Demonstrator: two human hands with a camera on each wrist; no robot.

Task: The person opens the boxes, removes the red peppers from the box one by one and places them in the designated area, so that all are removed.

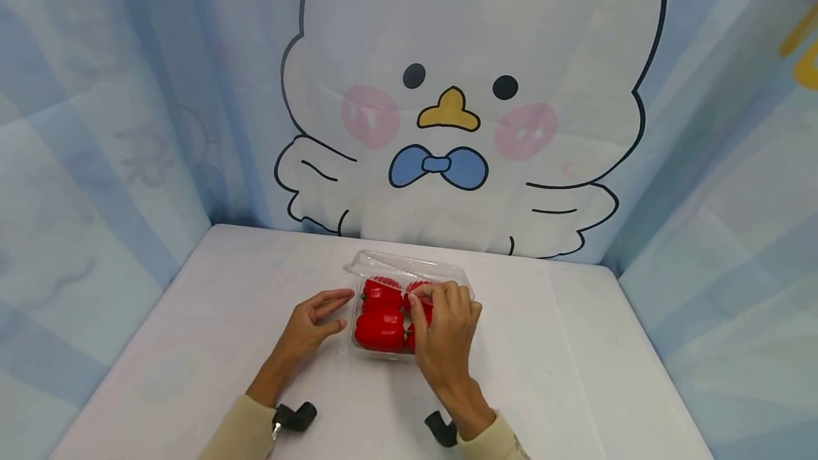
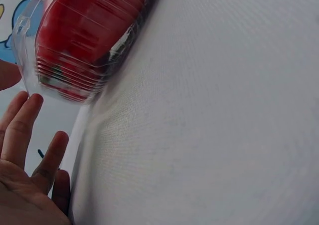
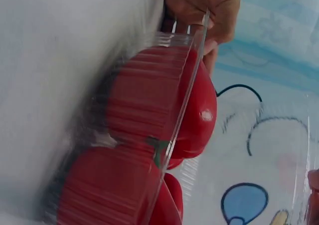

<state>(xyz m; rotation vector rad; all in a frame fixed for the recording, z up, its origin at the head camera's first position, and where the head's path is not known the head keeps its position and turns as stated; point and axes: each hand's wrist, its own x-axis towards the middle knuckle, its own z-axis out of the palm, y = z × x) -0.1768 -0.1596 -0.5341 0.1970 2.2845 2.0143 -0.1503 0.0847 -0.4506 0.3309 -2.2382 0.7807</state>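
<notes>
Box (image 1: 383,356), clear plastic, one. Sat on the table (image 1: 562,360), about midway between the left and right edges and well toward the back edge.

Lid (image 1: 409,267), clear, one. Stood raised on the back-edge side of the box, not closed over it.

Peppers (image 1: 380,331), red, at least four (the right-hand pair was partly covered by a hand). Lay inside the box in two rows; the front left one had its long axis running left to right.

Left hand (image 1: 313,321). At the left side of the box, fingers extended and apart from the thumb, gripping nothing visible; fingertips at or just beside the rim, contact uncertain.

Right hand (image 1: 447,325). Above the right side of the box, fingers bent, thumb and forefinger seemingly pinching the lid's free edge; in the right wrist view, fingertips met that edge.

Governing relation: the lid rose beyond the peppers, toward the back edge from both hands, and the right was the nearer to its free edge. The box's long axis could not be told.

Surroundings: pale blue cloth (image 1: 160,162) with a printed chick (image 1: 447,34); beige sleeves (image 1: 239,428).
</notes>
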